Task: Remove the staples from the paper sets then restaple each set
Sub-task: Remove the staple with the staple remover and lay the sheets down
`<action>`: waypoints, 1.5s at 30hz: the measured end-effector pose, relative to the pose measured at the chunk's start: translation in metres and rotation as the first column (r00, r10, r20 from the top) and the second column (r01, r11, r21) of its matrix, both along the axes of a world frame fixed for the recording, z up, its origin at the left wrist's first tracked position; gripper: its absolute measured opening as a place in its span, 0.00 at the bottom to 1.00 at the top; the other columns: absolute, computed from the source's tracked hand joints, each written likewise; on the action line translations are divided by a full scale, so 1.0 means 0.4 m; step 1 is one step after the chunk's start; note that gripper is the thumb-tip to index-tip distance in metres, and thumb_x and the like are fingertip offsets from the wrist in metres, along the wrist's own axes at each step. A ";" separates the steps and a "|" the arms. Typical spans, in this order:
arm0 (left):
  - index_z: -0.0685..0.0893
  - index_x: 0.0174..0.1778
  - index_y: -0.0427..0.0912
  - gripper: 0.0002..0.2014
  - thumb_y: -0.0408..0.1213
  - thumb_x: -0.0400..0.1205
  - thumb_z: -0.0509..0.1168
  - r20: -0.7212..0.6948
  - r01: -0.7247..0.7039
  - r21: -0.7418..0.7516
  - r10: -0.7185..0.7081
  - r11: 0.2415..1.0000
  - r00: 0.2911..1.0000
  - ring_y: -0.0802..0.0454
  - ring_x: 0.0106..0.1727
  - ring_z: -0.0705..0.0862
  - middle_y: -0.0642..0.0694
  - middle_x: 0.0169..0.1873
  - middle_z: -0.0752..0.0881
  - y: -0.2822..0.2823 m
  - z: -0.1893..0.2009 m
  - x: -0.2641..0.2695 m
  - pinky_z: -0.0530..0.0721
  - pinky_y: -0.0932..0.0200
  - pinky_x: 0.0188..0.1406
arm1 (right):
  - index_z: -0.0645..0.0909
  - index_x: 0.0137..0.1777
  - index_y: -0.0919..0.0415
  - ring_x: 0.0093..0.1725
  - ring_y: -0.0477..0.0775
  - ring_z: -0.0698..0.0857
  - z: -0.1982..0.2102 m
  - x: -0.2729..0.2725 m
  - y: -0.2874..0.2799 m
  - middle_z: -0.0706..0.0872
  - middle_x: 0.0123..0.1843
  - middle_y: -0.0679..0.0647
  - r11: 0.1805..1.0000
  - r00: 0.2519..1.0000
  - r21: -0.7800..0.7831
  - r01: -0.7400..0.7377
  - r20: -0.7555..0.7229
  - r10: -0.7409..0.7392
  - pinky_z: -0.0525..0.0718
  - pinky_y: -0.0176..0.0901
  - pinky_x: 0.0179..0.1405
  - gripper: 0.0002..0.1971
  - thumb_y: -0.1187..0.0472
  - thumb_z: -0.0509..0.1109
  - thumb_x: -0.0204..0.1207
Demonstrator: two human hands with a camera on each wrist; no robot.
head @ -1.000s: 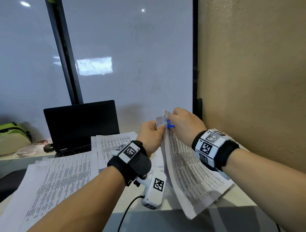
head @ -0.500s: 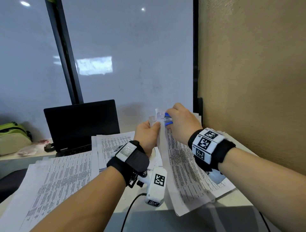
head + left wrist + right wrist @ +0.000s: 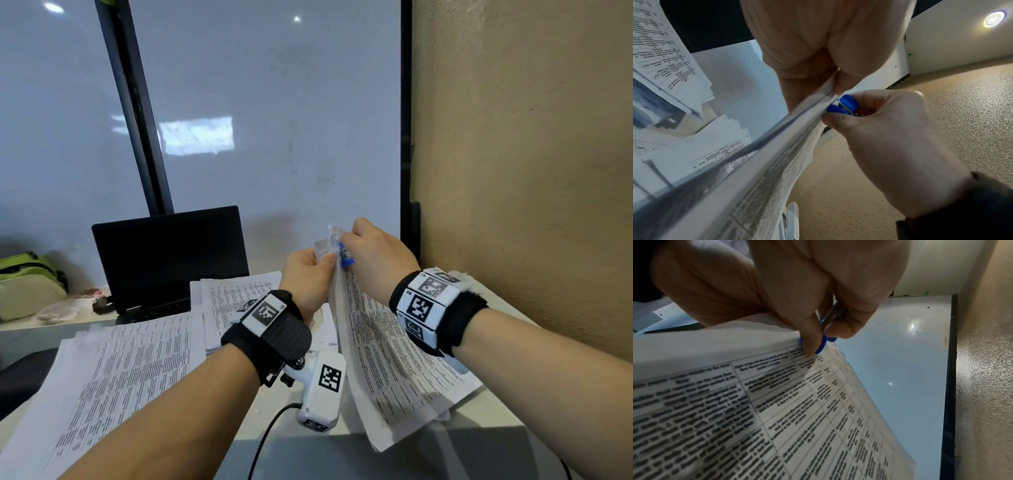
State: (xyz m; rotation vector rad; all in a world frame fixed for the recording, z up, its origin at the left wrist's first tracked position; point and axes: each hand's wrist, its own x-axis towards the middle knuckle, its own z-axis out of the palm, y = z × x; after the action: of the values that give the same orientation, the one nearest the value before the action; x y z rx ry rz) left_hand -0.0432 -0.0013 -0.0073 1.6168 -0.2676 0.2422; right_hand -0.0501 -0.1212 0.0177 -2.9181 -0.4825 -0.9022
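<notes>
A printed paper set (image 3: 387,346) hangs lifted off the desk, held up by its top corner. My left hand (image 3: 310,274) pinches that corner (image 3: 830,86) between thumb and fingers. My right hand (image 3: 371,260) grips a small blue staple remover (image 3: 345,256) and presses its metal jaws against the same corner (image 3: 844,104). In the right wrist view the blue tool (image 3: 823,342) pokes out between thumb and forefinger, right at the sheet's edge (image 3: 818,356). The staple itself is hidden by fingers and tool.
More printed sets (image 3: 116,380) lie spread on the white desk (image 3: 291,455) at left and centre (image 3: 236,298). A black laptop (image 3: 171,260) stands behind them. A green-and-cream bag (image 3: 27,284) sits far left. A textured wall (image 3: 520,171) closes the right side.
Both hands, with the paper corner and the blue remover, have lifted slightly and shifted left; the hanging sheets swung with them. The grips are unchanged.
</notes>
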 end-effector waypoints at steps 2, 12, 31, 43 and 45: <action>0.86 0.46 0.34 0.11 0.32 0.87 0.59 0.006 -0.001 0.008 0.001 1.000 1.000 0.40 0.41 0.86 0.25 0.45 0.87 -0.002 -0.003 0.001 0.86 0.34 0.46 | 0.77 0.62 0.63 0.53 0.62 0.80 -0.003 0.004 -0.001 0.73 0.59 0.59 1.000 1.000 0.012 0.002 -0.013 -0.001 0.70 0.45 0.40 0.13 0.67 0.64 0.78; 0.86 0.45 0.33 0.11 0.30 0.87 0.59 0.021 -0.015 -0.002 0.015 1.000 1.000 0.44 0.40 0.85 0.34 0.40 0.88 -0.020 -0.009 0.007 0.87 0.43 0.47 | 0.79 0.51 0.67 0.44 0.67 0.82 -0.026 -0.002 -0.003 0.77 0.52 0.63 0.996 0.997 0.065 -0.064 0.048 0.061 0.72 0.49 0.35 0.08 0.72 0.67 0.73; 0.85 0.38 0.41 0.14 0.31 0.87 0.59 -0.011 0.003 -0.009 -0.004 1.000 1.000 0.42 0.39 0.87 0.37 0.38 0.88 -0.014 -0.005 0.004 0.88 0.44 0.43 | 0.78 0.59 0.64 0.45 0.66 0.81 -0.032 0.015 -0.026 0.73 0.55 0.58 0.988 0.998 0.137 -0.066 0.004 0.066 0.80 0.55 0.42 0.12 0.66 0.69 0.76; 0.85 0.41 0.37 0.13 0.32 0.87 0.58 -0.026 -0.027 -0.018 0.026 0.999 0.999 0.47 0.33 0.85 0.39 0.35 0.87 -0.016 -0.019 0.006 0.83 0.59 0.28 | 0.75 0.62 0.62 0.50 0.63 0.83 -0.019 -0.012 -0.006 0.72 0.61 0.57 0.999 0.999 0.031 -0.015 -0.035 0.016 0.75 0.47 0.42 0.13 0.66 0.65 0.78; 0.84 0.37 0.38 0.14 0.32 0.87 0.59 -0.013 -0.030 -0.007 0.030 1.000 0.999 0.51 0.27 0.83 0.41 0.32 0.86 -0.013 -0.017 0.003 0.79 0.64 0.21 | 0.75 0.61 0.62 0.49 0.63 0.83 -0.020 -0.011 -0.006 0.72 0.61 0.58 0.999 0.999 0.043 -0.010 -0.039 0.012 0.75 0.48 0.42 0.12 0.66 0.65 0.78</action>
State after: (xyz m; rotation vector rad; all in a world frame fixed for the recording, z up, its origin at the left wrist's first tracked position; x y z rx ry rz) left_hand -0.0421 -0.0066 -0.0143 1.6158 -0.2326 0.2550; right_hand -0.0546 -0.1235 0.0095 -2.8861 -0.4709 -0.8415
